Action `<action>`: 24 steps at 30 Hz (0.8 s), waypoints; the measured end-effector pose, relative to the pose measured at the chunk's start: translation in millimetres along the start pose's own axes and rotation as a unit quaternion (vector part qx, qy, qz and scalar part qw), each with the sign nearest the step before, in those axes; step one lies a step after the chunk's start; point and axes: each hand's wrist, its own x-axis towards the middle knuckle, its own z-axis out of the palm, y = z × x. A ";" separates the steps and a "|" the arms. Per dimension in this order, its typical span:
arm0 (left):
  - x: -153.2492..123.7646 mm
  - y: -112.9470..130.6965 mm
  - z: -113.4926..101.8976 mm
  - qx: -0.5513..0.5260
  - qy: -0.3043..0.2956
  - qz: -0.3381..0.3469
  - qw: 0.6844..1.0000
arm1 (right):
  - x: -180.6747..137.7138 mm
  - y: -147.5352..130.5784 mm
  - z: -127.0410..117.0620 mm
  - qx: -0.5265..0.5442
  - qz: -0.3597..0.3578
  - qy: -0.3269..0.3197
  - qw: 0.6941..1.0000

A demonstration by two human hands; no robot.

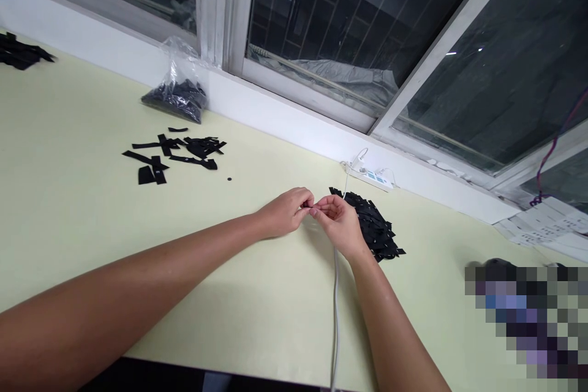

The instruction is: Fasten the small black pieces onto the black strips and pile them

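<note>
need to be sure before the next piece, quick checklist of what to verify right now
1. Left hand and right hand meet fingertip to fingertip: ok.
2. What is pinched between them: cannot tell, too small.
3. Pile of black pieces close behind the right hand: ok.
4. White cable runs under the right wrist: not ok, could snag.
5. Scattered black strips lie well apart to the left: ok.
6. Plastic bag rests by the window sill: ok.

On the table (68, 208), scattered strips (174, 152) lie left of the hands, the pile (374, 226) right.
</note>
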 end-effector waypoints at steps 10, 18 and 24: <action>4.6 -1.4 3.2 -0.125 0.066 -0.073 0.987 | 5.9 3.9 -2.6 0.000 -0.002 0.024 1.000; 6.1 -8.4 9.2 -0.202 0.086 -0.115 0.969 | 7.1 2.5 -9.0 0.039 0.047 0.074 0.995; 5.4 -8.7 9.4 -0.198 0.078 -0.135 0.968 | 9.4 5.2 -17.4 -0.017 0.045 0.131 0.990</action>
